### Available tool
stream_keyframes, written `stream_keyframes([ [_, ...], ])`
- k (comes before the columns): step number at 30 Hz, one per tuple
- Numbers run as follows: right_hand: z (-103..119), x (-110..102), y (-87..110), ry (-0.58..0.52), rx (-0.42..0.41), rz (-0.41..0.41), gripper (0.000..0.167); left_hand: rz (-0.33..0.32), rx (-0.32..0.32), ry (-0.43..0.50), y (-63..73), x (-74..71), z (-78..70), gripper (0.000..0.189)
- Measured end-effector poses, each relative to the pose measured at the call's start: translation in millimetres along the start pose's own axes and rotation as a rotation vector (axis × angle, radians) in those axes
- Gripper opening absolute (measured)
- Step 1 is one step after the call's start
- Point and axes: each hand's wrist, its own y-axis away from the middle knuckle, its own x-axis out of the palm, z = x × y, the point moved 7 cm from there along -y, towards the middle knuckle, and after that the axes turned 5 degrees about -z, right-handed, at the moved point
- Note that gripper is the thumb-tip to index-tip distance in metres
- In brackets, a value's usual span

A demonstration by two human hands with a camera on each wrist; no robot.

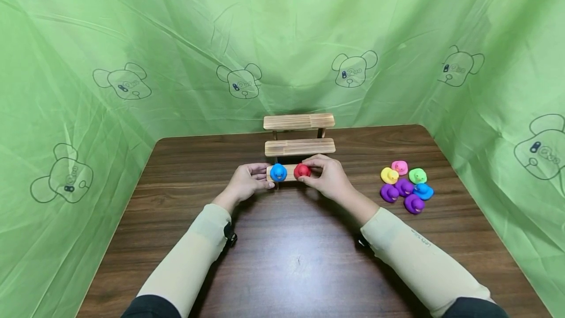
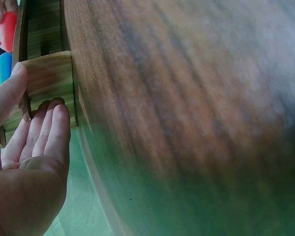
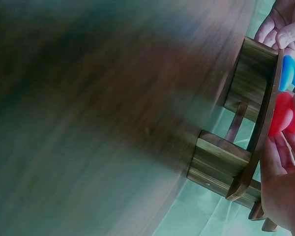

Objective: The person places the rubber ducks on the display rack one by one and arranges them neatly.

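A three-tier wooden display stand (image 1: 300,147) stands near the table's back edge. On its lowest step sit a blue rubber duck (image 1: 278,172) at the left and a red rubber duck (image 1: 302,171) toward the right. My left hand (image 1: 248,181) holds the left end of that step, thumb at the front and fingers behind. In the left wrist view, the thumb (image 2: 12,91) touches the board's edge beside the blue duck. My right hand (image 1: 330,176) pinches the red duck between thumb and fingers. The right wrist view shows the red duck (image 3: 284,115) at the board, partly behind the fingers.
To the right on the dark wooden table (image 1: 291,259) lies a group of ducks: pink (image 1: 399,167), yellow (image 1: 389,175), green (image 1: 417,175), blue (image 1: 423,191) and several purple ones (image 1: 414,204). A green cloth (image 1: 291,23) hangs behind and at both sides.
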Motion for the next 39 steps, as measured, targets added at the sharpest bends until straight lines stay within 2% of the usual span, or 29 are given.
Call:
stream_keyframes([
  [9, 1.9, 1.9, -1.7, 0.023, -0.021, 0.000, 0.035, -0.005, 0.003, -0.008, 0.0, 0.5, -1.6, 0.062],
  [16, 4.4, 4.9, -1.1, 0.043, -0.011, 0.036, 0.034, -0.012, -0.005, -0.030, -0.2, -1.9, 0.8, 0.063],
  [30, 5.1, 4.0, -1.6, 0.085, -0.016, 0.036, 0.036, -0.002, -0.004, -0.014, -0.9, 0.5, 2.5, 0.064],
  [39, 3.0, 0.9, 1.3, 0.070, -0.036, 0.040, 0.047, -0.002, 0.004, -0.011, -0.6, 0.3, 3.1, 0.063],
])
